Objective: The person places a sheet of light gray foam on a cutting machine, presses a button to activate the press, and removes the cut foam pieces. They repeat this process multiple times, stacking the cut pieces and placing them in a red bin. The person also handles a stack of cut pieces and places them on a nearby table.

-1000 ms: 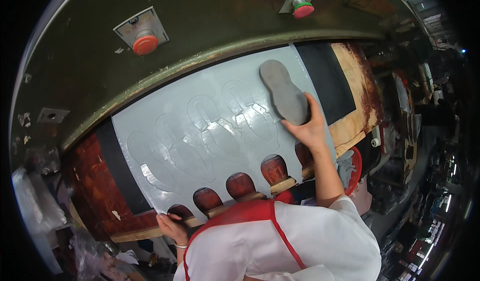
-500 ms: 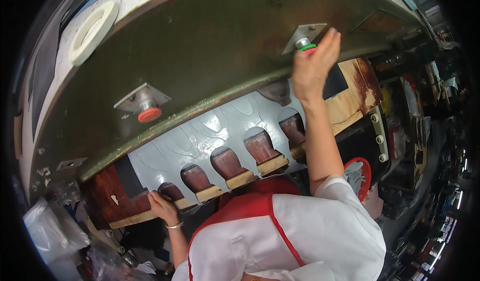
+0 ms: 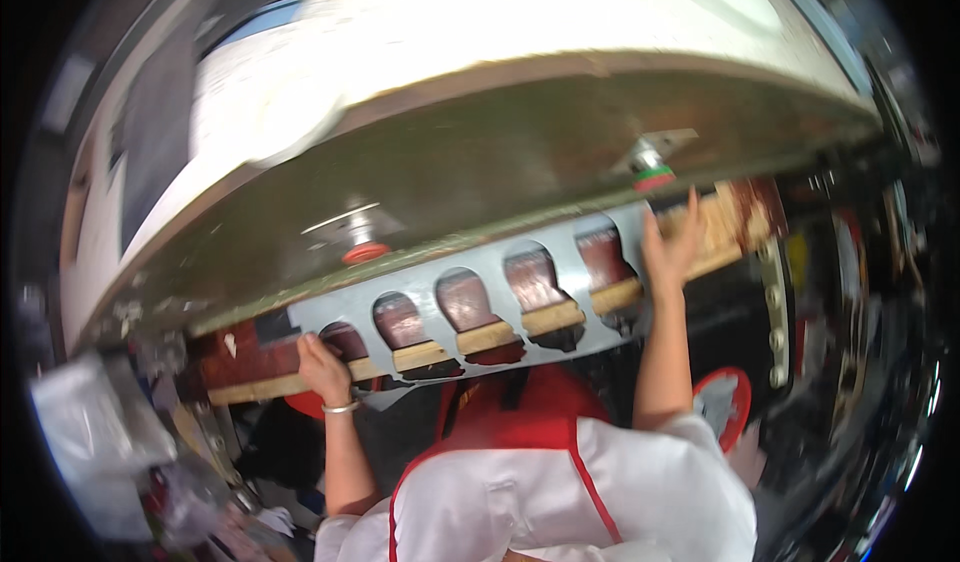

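Observation:
A grey sheet [image 3: 492,274] with a row of several rounded cutouts lies across a worn wooden board [image 3: 240,367]. Its near edge reaches past the board's front edge. My left hand [image 3: 325,372], with a bangle at the wrist, is closed on the sheet's left end, thumb on top. At the right end, my right hand [image 3: 672,247] is beside the sheet's edge with thumb and fingers apart. Dark red board surface shows through the cutouts.
A dark green machine beam [image 3: 480,167] spans above the board, carrying a red push button [image 3: 367,253] at left and a green-ringed button [image 3: 653,176] at right. A red bucket [image 3: 742,402] with grey pieces stands low right. Clear plastic bags [image 3: 95,442] are at left.
My right hand has come down from the right button to the sheet's right end. The sheet's near edge sits farther toward me. My view has tilted, blurring the beam.

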`<state>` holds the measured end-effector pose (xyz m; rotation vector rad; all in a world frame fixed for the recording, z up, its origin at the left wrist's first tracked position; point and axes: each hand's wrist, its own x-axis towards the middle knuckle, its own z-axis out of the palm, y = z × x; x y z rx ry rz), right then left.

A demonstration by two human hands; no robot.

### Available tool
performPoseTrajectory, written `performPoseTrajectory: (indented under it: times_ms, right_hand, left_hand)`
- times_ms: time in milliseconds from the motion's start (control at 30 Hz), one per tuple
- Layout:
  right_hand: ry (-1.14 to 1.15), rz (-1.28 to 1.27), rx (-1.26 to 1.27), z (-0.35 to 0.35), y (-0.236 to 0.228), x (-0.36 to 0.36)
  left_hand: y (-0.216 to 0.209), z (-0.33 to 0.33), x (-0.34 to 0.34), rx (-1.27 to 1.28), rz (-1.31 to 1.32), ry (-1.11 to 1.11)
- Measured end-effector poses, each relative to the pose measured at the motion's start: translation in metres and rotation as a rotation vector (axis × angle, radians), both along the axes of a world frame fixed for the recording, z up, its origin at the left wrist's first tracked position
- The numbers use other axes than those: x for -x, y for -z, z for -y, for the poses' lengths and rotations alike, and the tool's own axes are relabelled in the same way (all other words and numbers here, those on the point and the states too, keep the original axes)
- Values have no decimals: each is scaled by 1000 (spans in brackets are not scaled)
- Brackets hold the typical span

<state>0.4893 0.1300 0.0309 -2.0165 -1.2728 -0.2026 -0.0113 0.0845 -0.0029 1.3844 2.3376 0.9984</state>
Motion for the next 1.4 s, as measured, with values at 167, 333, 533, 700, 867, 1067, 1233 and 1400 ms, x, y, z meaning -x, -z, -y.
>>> performPoseTrajectory:
  times_ms: [167, 333, 533, 700, 867, 1067, 1233, 1400]
  right_hand:
    - [64, -525, 211, 27, 80, -72]
    - [-47, -83, -19, 18, 80, -85]
    - [-59, 154, -214, 114, 47, -22]
    - [-190, 167, -38, 139, 8, 18]
    - [-293, 235, 513, 140, -23, 61]
    - [-360, 159, 241, 169, 2, 55]
    - [-511, -736, 201, 169, 7, 10]
    - [-216, -942, 45, 171, -3, -52]
  left_hand:
    - [17, 9, -16, 54, -326, -32]
    - [23, 11, -32, -132, -146, -31]
    - [28, 71, -25, -437, -1, 127]
    - [24, 141, -26, -476, 145, 148]
    - [4, 186, -25, -254, 318, 89]
    - [-13, 212, -34, -383, 107, -113]
    - [-37, 148, -109, -352, 167, 314]
    - [-52, 99, -237, -208, 146, 1075]
